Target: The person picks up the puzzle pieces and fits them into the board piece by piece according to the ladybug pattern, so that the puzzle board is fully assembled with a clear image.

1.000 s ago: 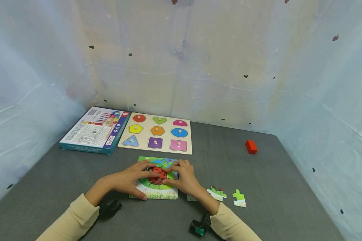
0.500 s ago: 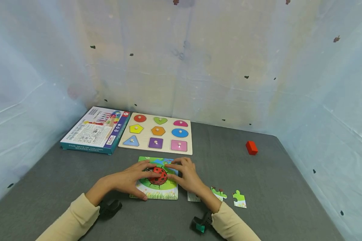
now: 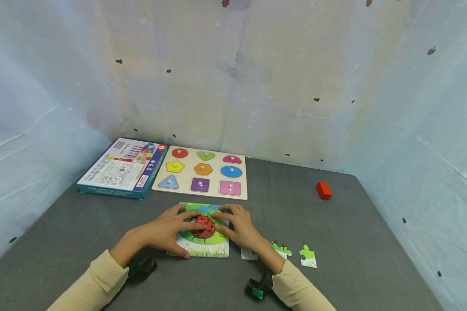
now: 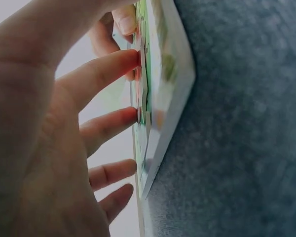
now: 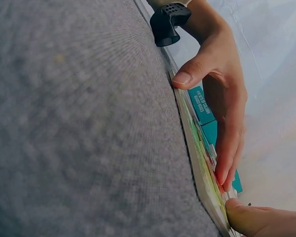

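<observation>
A ladybug jigsaw puzzle [image 3: 212,251] lies flat on the table, its red-and-black ladybug showing between the two hands. My left hand [image 3: 161,232] rests on its left side, thumb at the near edge. In the left wrist view the fingers of the left hand [image 4: 49,138] are spread, some tips touching the puzzle's raised pieces. My right hand [image 3: 239,228] touches the right part with thumb and fingertips, slightly apart. In the right wrist view the right thumb [image 5: 251,217] presses on the puzzle's top. Whether a piece sits under the right fingertips is hidden.
Loose jigsaw pieces lie to the right: a green-and-white one [image 3: 308,256], another [image 3: 282,249] and a greyish one [image 3: 248,254], the last two partly behind my forearm. Behind stand a knobbed shape board [image 3: 183,185] and a flat box [image 3: 113,172]. A red block [image 3: 324,190] lies far right.
My right thumb and fingers have shifted a little to the right and parted, uncovering more of the ladybug's right side. The left hand stays in place.
</observation>
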The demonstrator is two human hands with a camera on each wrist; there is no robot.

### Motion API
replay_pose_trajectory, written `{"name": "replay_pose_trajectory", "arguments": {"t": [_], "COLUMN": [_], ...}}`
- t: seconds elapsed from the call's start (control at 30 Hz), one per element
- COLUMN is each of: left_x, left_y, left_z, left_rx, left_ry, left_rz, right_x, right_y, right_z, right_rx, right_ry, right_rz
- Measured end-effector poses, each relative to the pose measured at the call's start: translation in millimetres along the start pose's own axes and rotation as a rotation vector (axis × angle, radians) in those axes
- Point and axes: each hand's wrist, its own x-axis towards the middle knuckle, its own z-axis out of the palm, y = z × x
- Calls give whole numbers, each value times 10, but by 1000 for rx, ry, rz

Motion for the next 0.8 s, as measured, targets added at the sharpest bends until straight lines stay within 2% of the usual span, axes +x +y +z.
{"name": "replay_pose_trajectory", "arguments": {"t": [0.13, 0.27, 0.37, 0.57, 0.63, 0.8], "left_x": [-1, -9, -38, -110, -119, -134], "left_y": [13, -5, -42, -126, -139, -152], "left_z": [-6, -23, -45, -110, -123, -138], "left_rx": [54, 64, 7, -205, -228, -208], "left_ry": [6, -3, -24, -75, -81, -80], "left_rz": [-8, -6, -12, -91, -101, -116], "right_x": [5, 5, -1, -17, -19, -12], "right_y": [-16, -19, -23, -21, -22, -43], "right_z": [-17, -22, -17, 3, 4, -8], "right_rx": [-32, -68, -81, -106, -112, -114], "right_ry": [-34, -51, -56, -64, -62, -56], "right_rz": [10, 8, 6, 14, 13, 3]}}
